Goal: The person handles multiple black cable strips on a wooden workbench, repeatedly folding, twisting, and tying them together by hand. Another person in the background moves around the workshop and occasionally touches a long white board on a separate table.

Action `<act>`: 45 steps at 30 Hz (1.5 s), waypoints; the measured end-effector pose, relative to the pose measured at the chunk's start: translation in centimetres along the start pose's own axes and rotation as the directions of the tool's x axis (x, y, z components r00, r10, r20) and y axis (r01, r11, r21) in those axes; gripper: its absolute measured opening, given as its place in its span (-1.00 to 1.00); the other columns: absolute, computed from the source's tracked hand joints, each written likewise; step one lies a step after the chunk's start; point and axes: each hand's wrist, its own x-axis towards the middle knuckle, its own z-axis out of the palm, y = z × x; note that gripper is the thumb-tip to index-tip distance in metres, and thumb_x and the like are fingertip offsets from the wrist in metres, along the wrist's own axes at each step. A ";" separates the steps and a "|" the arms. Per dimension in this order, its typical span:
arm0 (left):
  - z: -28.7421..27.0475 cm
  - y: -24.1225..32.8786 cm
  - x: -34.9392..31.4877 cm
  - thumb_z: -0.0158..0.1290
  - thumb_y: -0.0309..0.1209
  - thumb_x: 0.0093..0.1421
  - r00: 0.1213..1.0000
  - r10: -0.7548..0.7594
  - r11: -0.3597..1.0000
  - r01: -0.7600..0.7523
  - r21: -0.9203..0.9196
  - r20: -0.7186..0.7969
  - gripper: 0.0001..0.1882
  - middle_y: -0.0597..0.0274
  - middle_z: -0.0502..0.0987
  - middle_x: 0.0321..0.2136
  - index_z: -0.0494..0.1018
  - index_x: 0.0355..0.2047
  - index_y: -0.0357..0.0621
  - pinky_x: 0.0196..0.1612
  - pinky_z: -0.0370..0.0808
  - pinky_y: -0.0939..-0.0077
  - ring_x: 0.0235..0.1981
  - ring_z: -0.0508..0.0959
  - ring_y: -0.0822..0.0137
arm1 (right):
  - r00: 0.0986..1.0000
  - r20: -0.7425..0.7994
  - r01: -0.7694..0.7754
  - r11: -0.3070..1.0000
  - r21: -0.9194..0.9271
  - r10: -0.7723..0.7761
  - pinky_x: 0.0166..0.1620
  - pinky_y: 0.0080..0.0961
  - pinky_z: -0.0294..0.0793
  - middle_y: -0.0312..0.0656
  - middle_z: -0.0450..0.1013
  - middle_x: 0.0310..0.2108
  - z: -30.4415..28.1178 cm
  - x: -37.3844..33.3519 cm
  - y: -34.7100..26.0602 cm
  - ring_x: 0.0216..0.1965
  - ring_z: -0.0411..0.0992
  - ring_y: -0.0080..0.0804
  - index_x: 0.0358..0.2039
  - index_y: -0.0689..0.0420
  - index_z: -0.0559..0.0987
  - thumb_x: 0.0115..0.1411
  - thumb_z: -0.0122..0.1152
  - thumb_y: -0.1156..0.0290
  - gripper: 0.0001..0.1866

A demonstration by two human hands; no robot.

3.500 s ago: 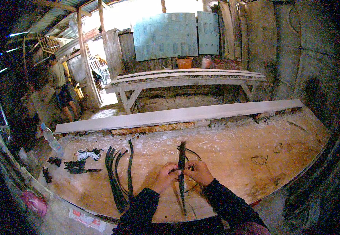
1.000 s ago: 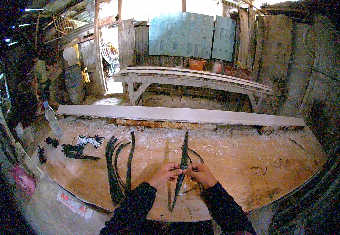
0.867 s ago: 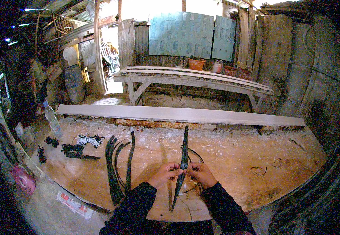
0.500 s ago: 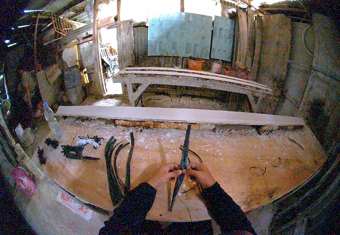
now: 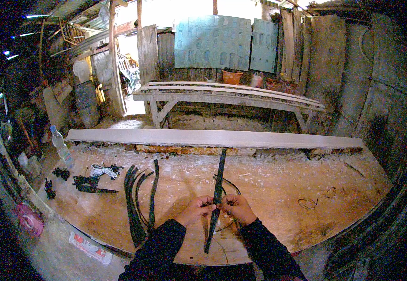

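While both hands are closed on it by the fingertips, a long black strip stands out above and below the grip, its far end pointing toward the white board and its near end toward the person. The left hand pinches it near its middle from one side, and the right hand meets it there from the other, the two nearly touching; whether the right fingers also hold the thin black cord curving just beside them, I cannot tell. Since so little of the strip is gripped, it could twist or slide if one pinch loosened, and its long free ends would likely add to the pull. That cord, lying so near the right hand, might snag on a finger or the dark sleeve if the hand swung outward. More black strips lie on the worktop close to the left forearm, so a careless elbow could drag them out of their row. Farther left, the white cord lies against a black bundle; lifting either in haste might tangle them. Near the worktop's left edge, the clear bottle leans and could topple if bumped.
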 end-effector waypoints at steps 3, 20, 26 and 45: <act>0.0 0.0 0.0 -0.04 -0.34 0.06 0.999 -0.044 0.999 0.043 -0.005 -0.015 -0.85 0.50 0.33 -0.63 0.35 -0.40 -0.12 -0.56 0.27 0.75 -0.62 0.31 0.62 | 0.999 -0.028 0.018 0.999 0.037 -0.017 -0.69 -0.78 0.08 -0.44 0.25 -0.75 0.1 -0.1 -0.3 -0.73 0.16 -0.74 -0.68 0.10 0.39 -0.09 0.07 0.46 -0.90; 0.3 0.9 -0.4 -0.02 -0.32 0.04 0.999 0.041 0.998 -0.041 -0.051 0.001 -0.84 0.45 0.32 -0.66 0.33 -0.46 -0.14 -0.61 0.29 0.73 -0.66 0.31 0.61 | 0.997 -0.081 0.006 0.994 0.105 0.003 -0.71 -0.79 0.04 -0.46 0.26 -0.72 0.6 -0.5 -1.2 -0.73 0.13 -0.76 -0.63 0.05 0.39 -0.02 0.10 0.34 -0.86; 1.0 1.6 -0.5 0.00 -0.32 0.03 0.992 0.024 0.999 -0.029 -0.039 -0.125 -0.83 0.45 0.31 -0.69 0.34 -0.44 -0.14 -0.63 0.27 0.73 -0.68 0.30 0.61 | 0.992 -0.028 0.122 0.985 0.122 -0.120 -0.67 -0.80 0.05 -0.49 0.23 -0.71 0.2 0.0 -0.2 -0.69 0.13 -0.79 -0.63 0.05 0.37 -0.02 0.09 0.39 -0.87; -2.2 3.7 -1.8 -0.09 -0.33 0.08 0.944 0.040 0.996 -0.064 -0.062 -0.327 -0.86 0.29 0.44 -0.45 0.31 -0.36 -0.07 -0.29 0.29 0.73 -0.47 0.36 0.55 | 0.852 -0.420 -0.060 0.738 -0.672 -0.313 -0.54 -0.51 0.31 -0.12 0.37 -0.70 -3.3 1.2 2.1 -0.65 0.35 -0.36 -0.64 0.18 0.45 -0.18 0.09 0.35 -0.84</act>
